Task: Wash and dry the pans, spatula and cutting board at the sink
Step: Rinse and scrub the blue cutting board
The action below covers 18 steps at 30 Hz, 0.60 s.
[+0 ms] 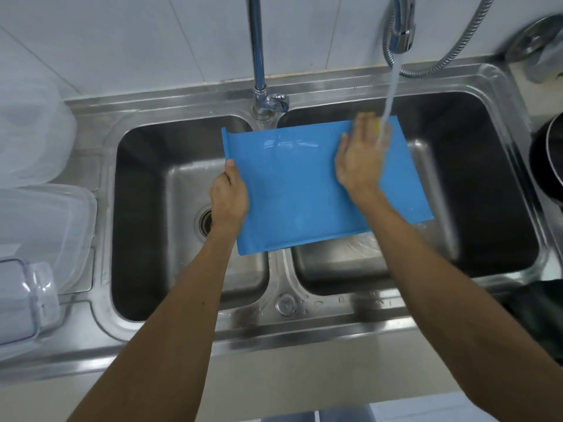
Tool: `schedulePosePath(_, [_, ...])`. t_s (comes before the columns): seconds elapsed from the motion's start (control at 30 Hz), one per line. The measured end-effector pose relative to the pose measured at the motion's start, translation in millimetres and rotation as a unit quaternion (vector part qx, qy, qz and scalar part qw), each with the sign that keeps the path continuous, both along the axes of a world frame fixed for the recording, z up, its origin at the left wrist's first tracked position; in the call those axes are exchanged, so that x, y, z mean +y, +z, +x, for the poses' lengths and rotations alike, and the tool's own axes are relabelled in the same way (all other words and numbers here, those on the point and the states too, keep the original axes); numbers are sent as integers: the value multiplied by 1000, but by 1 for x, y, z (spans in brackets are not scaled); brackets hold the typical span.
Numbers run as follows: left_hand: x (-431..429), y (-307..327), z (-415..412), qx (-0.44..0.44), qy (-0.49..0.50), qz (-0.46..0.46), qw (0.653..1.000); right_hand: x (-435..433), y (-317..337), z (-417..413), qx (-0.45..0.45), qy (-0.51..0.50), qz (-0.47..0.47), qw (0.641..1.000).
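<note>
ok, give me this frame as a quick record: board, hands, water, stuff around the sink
board: blue cutting board, held above the sink, across the divider between its basins
left hand: grips the board's left edge
right hand: flat on the board, fingers pressing a yellow sponge
water: running from the spray head onto the right hand
around: clear plastic containers left of the sink, dark pan at the right edge

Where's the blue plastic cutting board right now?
Head view, centre: the blue plastic cutting board is held over the steel double sink's divider, left hand gripping its left edge, right hand on top.
</note>
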<state>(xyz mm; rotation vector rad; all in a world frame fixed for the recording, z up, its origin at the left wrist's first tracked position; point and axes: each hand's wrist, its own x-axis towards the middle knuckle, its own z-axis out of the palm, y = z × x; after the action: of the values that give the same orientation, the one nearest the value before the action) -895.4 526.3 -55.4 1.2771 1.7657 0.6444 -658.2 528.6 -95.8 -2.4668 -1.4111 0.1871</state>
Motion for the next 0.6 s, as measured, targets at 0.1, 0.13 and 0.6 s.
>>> schedulePosePath(0.1, [2,8,5,19,0,14,1000,6,-10,-77,1,195,103,975])
schedulePosePath(0.13, [2,9,7,30,1,19,999,6,-9,-100,29,246,124,961])
schedulePosePath(0.6, [0,4,4,14,-16,36,999,-30,-17,24,-1,42,11,999])
